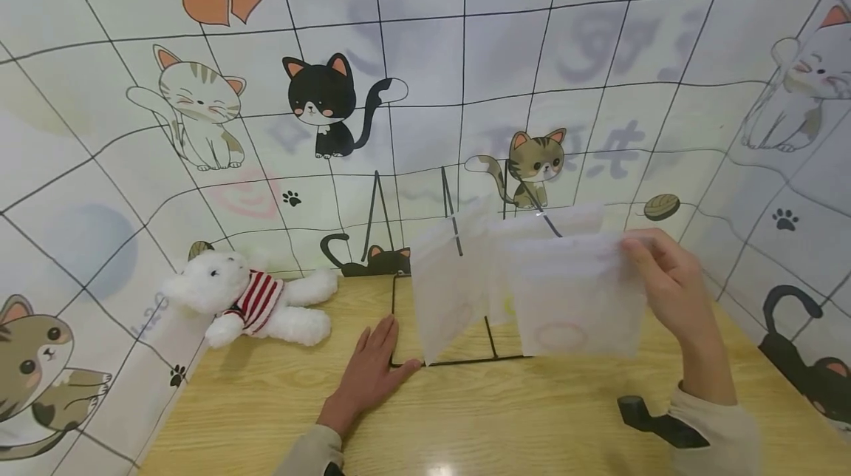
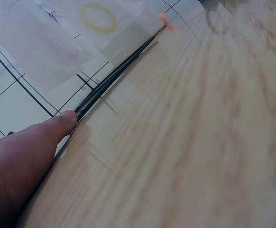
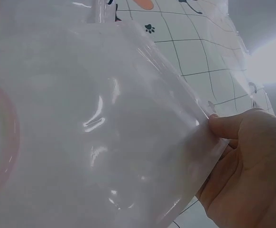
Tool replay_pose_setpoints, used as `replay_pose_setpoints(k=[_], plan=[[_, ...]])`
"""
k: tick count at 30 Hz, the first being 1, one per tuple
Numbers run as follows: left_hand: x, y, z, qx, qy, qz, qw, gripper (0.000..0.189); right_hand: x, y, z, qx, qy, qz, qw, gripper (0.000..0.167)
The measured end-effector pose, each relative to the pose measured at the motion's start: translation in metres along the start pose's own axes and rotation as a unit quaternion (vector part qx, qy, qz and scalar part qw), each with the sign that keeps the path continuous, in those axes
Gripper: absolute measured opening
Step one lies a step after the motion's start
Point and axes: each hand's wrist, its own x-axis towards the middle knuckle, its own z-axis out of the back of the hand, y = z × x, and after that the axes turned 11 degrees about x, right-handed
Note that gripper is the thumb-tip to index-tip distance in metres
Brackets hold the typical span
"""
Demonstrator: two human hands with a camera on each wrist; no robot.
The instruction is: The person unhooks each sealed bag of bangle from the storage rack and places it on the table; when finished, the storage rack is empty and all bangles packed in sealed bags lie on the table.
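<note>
A black wire rack (image 1: 465, 361) stands on the table, with upright prongs at its back. My right hand (image 1: 671, 284) pinches the upper right corner of a frosted plastic bag (image 1: 578, 306), which holds a pink ring (image 3: 10, 137). A prong tip meets that bag's top edge; whether it passes through cannot be told. Another frosted bag (image 1: 452, 284) hangs from the middle prong, and a further one lies partly hidden behind. One bag shows a yellow ring (image 2: 97, 18). My left hand (image 1: 368, 372) rests on the table at the rack's left front corner, thumb touching its base.
A white plush toy (image 1: 266, 306) in a red-striped top lies at the left of the wooden table (image 1: 505, 424). Behind and at both sides hangs a white gridded cloth (image 1: 425, 92) printed with cats.
</note>
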Motion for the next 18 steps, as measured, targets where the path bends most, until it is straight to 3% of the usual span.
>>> replay_pose_setpoints(k=[6,13,18], plan=[[0.0,-0.001,-0.003,0.006,0.001,-0.003,1.0,0.088,-0.009,0.001,0.019,-0.032,0.006,-0.008,0.9994,0.026],[0.0,0.002,-0.005,0.004,0.002,0.0,1.0,0.088,-0.015,0.009,0.037,-0.065,0.021,-0.01,0.9976,0.013],[0.0,0.002,-0.004,-0.003,0.005,0.002,1.0,0.087,-0.022,0.014,0.051,-0.089,0.04,-0.02,0.995,0.016]])
